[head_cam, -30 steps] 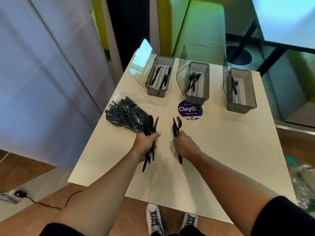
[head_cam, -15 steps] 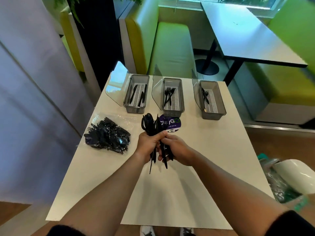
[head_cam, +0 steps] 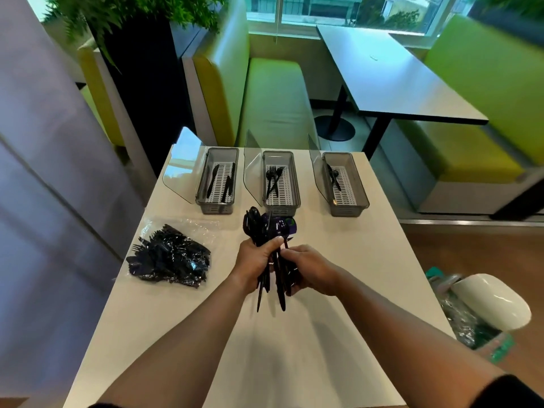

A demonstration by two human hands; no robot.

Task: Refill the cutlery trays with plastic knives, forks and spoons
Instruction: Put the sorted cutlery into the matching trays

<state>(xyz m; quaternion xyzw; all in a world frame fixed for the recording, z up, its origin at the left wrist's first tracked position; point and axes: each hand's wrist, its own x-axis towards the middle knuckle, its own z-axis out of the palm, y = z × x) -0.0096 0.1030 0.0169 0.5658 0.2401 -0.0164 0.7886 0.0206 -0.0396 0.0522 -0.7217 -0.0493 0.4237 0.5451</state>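
My left hand [head_cam: 255, 262] grips a bundle of black plastic cutlery [head_cam: 256, 225] upright over the white table [head_cam: 338, 319], spoon heads at the top. My right hand [head_cam: 309, 269] holds the handles of the same bundle from the right. Three grey trays with raised clear lids stand at the far edge: the left tray [head_cam: 218, 179] holds knives, the middle tray [head_cam: 281, 179] forks, the right tray [head_cam: 344, 184] a spoon. A clear bag of black cutlery [head_cam: 169, 256] lies to the left of my hands.
A round purple sticker [head_cam: 287, 226] lies on the table behind the bundle. A white bin with plastic wrap [head_cam: 491, 301] stands at the right. Green benches and a dark table [head_cam: 391, 75] lie beyond the far edge; a grey wall runs along the left.
My right hand moved left with its forks and joined the bundle in my left hand. The bundle rose off the table. The view tilted up toward the benches.
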